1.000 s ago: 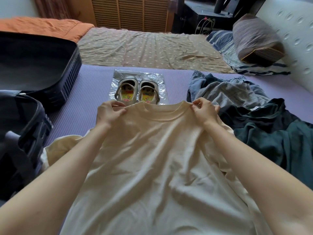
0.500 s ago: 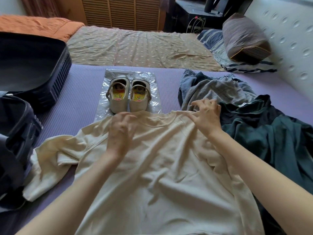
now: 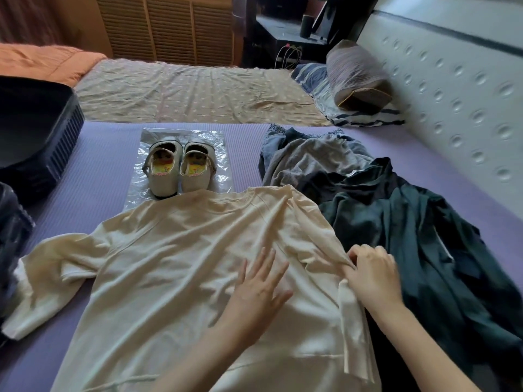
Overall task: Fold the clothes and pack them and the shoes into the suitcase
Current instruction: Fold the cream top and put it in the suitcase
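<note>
My left hand [image 3: 259, 290] lies flat on the middle of the cream shirt [image 3: 184, 264]. Its fingers are straight and spread, and it holds nothing, it just presses. My right hand [image 3: 373, 278] has its fingers curled and pinches the shirt's side by the sleeve, at the shirt's right edge.

The shirt lies spread out in the middle of the purple mat [image 3: 93, 176]. Its neck touches the toes of the shoes [image 3: 178, 171], so if I tug too hard I think the shoes could get bumped or tip over. The right side of the shirt lies right against the pile of dark clothes [image 3: 396, 227] by the mat's right edge. When I fold that side in, a bit of dark cloth could get caught in the fold. The shirt has bumps and creases near my flat hand, and folding over them would press them in. If my flat hand lifts too soon, the whole shirt may slide. The other sleeve is bunched up near the mat's left edge and could fold crooked.

The suitcase [image 3: 42, 142] lies open at the mat's far left corner. I only see its dark inside, and I cannot tell if anything is in it. The shoes stand side by side on top of a clear plastic bag [image 3: 223, 154], not in it, near the mat's far edge
</note>
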